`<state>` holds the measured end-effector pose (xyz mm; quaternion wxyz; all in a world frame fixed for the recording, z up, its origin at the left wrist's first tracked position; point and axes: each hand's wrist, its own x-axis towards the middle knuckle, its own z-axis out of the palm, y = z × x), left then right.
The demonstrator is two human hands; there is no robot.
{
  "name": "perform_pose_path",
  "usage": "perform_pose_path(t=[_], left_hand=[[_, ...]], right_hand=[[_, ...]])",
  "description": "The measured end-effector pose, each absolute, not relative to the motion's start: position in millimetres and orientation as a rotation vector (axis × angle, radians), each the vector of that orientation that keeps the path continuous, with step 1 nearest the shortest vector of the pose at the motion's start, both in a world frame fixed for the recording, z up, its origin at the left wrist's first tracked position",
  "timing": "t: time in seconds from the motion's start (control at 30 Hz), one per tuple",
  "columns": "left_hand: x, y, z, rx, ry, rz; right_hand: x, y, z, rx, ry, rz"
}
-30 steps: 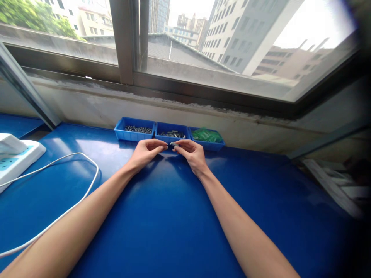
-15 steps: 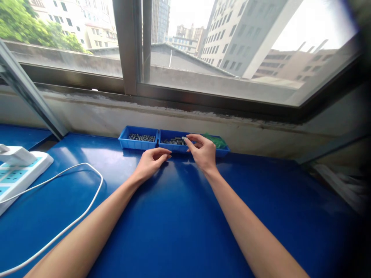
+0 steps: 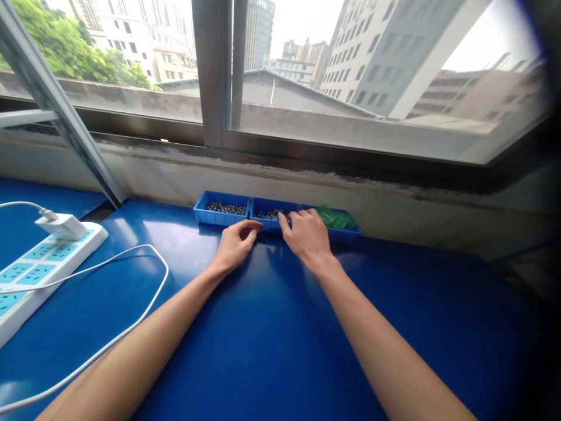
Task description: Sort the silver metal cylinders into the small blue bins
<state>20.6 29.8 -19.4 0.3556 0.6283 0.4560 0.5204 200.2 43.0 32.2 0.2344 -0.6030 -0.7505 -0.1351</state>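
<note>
Since the earlier frames the right hand (image 3: 308, 235) has gone forward from its meeting with the left hand (image 3: 236, 243) and now lies over the near rim of the middle tray (image 3: 263, 204), fingertips dipping in among the small dark parts (image 3: 268, 215). Its fingers are loosely curled and close together; whether they pinch a part cannot be told, as the knuckles hide the tips. The left hand has stayed on the blue tabletop (image 3: 272, 339) just short of the same tray's near-left corner, fingers bent, thumb and forefinger drawn near each other, with nothing visible between them.

Left of the middle tray, touching it, sits a tray of grey parts (image 3: 224, 208); right of it, also touching, a tray of green pieces (image 3: 336, 218), partly covered by the right hand. All three trays stand hard against the wall under the window (image 3: 377, 70), so no room lies behind them. Nearer the person than the middle tray the tabletop is bare between the forearms. Well to the tray's left lie a white cable (image 3: 131, 327) and a power strip (image 3: 39, 269).
</note>
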Motion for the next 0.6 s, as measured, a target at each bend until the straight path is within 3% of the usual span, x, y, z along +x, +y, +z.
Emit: perform_pose_path(t=[0.2,0.43,0.6], left_hand=[[19.6,29.3,-19.1,1.676,1.193,1.331],[20.4,27.0,-17.7,1.719,1.198,1.315],[20.3,28.0,-19.7,1.705,1.186,1.317]], right_hand=[[185.2,63.3,39.6,-1.563,-2.213,-0.016],[172.7,56.2,32.1,-1.787,-2.039,-0.256],[169.7,67.3,37.4,-1.698,-2.208,-0.044]])
